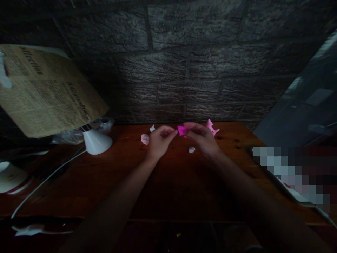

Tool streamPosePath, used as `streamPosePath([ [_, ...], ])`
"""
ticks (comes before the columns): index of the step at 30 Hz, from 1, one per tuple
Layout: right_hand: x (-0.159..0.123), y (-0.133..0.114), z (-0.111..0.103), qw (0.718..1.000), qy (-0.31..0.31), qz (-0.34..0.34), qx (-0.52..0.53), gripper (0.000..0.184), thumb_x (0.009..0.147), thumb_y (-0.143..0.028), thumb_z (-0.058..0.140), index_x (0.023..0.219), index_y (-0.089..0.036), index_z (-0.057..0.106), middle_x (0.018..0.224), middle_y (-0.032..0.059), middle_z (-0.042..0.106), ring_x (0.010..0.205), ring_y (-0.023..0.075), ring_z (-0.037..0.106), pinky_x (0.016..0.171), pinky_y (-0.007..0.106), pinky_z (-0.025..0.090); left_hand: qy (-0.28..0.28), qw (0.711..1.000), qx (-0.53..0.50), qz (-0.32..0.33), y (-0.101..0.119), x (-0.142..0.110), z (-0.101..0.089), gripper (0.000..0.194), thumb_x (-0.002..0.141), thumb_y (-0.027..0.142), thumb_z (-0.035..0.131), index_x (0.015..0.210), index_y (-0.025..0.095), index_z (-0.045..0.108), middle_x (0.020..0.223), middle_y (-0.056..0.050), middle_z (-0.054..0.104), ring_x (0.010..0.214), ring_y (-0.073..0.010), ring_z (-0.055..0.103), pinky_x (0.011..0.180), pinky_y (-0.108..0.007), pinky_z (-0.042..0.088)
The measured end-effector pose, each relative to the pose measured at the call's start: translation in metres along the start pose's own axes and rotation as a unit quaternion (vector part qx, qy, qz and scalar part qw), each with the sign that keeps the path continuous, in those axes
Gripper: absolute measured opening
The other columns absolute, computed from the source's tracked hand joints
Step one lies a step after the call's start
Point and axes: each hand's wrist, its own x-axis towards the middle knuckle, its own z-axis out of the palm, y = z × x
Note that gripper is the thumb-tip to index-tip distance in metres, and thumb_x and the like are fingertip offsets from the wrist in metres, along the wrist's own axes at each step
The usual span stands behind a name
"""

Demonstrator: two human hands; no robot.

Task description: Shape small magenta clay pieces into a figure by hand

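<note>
Paper (181,130), bright pink and small, lies at the centre of the frame, raised between two bare hands above the wooden table (105,182). The left hand (159,142) has a narrow grip, thumb and fingertip meeting at the paper's left edge; the right hand (204,140) pinches its right end, partly covering it. No writing can be made out on the paper. Left of centre, a pink lump (144,139) and a white scrap (152,128) lie near the left hand; a pale lump (192,149) lies below the right hand, and a pink shape (210,128) shows beyond it. Upper left, the shade (52,91) bears newspaper-style print: one large word appears to read "Offection", another "H.GravurePrint"; the smaller lines are illegible. Beneath it stands a white base (97,141). Far left, a cup (12,177) is cut by the frame edge; its yellowish mark is unreadable.
</note>
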Motion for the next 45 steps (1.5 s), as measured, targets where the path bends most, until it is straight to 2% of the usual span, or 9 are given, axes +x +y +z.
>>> streamPosePath([
  [4,0.001,0.002,-0.001,0.999,0.001,-0.017,-0.048,0.032,0.07,-0.034,0.083,0.1,-0.023,0.076,0.099,0.0057,0.08,0.092,0.0226,0.074,0.093,0.044,0.057,-0.025,0.978,-0.143,-0.153,-0.002,0.002,0.004,0.02,0.077,0.036,0.077,0.077,0.016,0.074,0.071,-0.002,0.067,0.052,-0.0074,0.046,0.046,-0.021,0.03],
  [8,0.001,0.003,0.0,0.997,-0.018,-0.039,-0.065,0.03,0.073,-0.036,0.082,0.1,-0.024,0.077,0.101,0.0058,0.08,0.1,0.0244,0.074,0.099,0.046,0.054,-0.03,0.944,-0.218,-0.246,0.003,0.003,0.003,0.022,0.07,0.033,0.084,0.079,0.016,0.074,0.081,-0.003,0.07,0.055,-0.0046,0.046,0.05,-0.018,0.034],
  [10,0.0,0.002,0.0,0.996,-0.024,-0.045,-0.068,0.028,0.074,-0.036,0.082,0.099,-0.025,0.077,0.102,0.0059,0.08,0.101,0.0245,0.074,0.1,0.047,0.054,-0.019,0.936,-0.23,-0.266,0.005,0.003,0.003,0.021,0.069,0.032,0.085,0.079,0.016,0.074,0.084,-0.003,0.07,0.056,-0.0041,0.047,0.052,-0.018,0.035],
  [17,-0.001,0.003,0.002,0.993,-0.041,-0.062,-0.09,0.029,0.074,-0.039,0.082,0.098,-0.024,0.077,0.104,0.006,0.079,0.101,0.0238,0.073,0.099,0.046,0.056,-0.047,0.941,-0.204,-0.265,0.005,0.003,0.002,0.03,0.068,0.042,0.086,0.075,0.016,0.074,0.071,-0.001,0.062,0.054,-0.0048,0.044,0.05,-0.019,0.032],
  [23,-0.003,-0.001,0.004,0.992,-0.051,-0.067,-0.091,0.024,0.077,-0.04,0.08,0.095,-0.025,0.078,0.101,0.0057,0.079,0.098,0.023,0.074,0.099,0.046,0.056,-0.067,0.938,-0.188,-0.285,0.004,0.003,0.0,0.028,0.063,0.038,0.089,0.074,0.018,0.074,0.059,0.004,0.05,0.053,-0.0054,0.041,0.05,-0.02,0.033],
  [28,-0.005,-0.004,0.004,0.988,-0.053,-0.077,-0.123,0.023,0.078,-0.041,0.078,0.094,-0.025,0.078,0.101,0.0057,0.079,0.099,0.0235,0.073,0.098,0.046,0.056,-0.072,0.95,-0.158,-0.259,0.002,0.003,0.001,0.022,0.071,0.036,0.084,0.083,0.019,0.077,0.063,0.003,0.053,0.054,-0.0061,0.041,0.052,-0.021,0.034],
  [35,-0.004,0.0,0.002,0.975,-0.063,-0.119,-0.176,0.019,0.084,-0.034,0.073,0.1,-0.026,0.077,0.106,0.0071,0.077,0.097,0.0235,0.071,0.095,0.046,0.056,-0.084,0.959,-0.151,-0.224,0.002,0.003,-0.002,0.027,0.067,0.041,0.085,0.08,0.019,0.077,0.058,0.004,0.048,0.053,-0.0067,0.04,0.05,-0.022,0.03],
  [39,-0.003,-0.001,0.0,0.972,-0.055,-0.128,-0.192,0.018,0.084,-0.034,0.073,0.098,-0.026,0.078,0.102,0.0067,0.077,0.091,0.0232,0.072,0.09,0.045,0.057,-0.105,0.963,-0.156,-0.193,0.0,0.004,-0.004,0.027,0.07,0.042,0.083,0.08,0.018,0.076,0.057,0.004,0.048,0.052,-0.0066,0.04,0.05,-0.021,0.029],
  [45,-0.006,-0.004,0.0,0.96,-0.036,-0.156,-0.231,0.013,0.084,-0.029,0.072,0.095,-0.028,0.079,0.096,0.0046,0.077,0.088,0.0223,0.071,0.085,0.043,0.057,-0.124,0.961,-0.149,-0.196,-0.005,0.006,-0.005,0.027,0.068,0.043,0.084,0.081,0.019,0.078,0.057,0.003,0.049,0.051,-0.0068,0.04,0.05,-0.022,0.03],
])
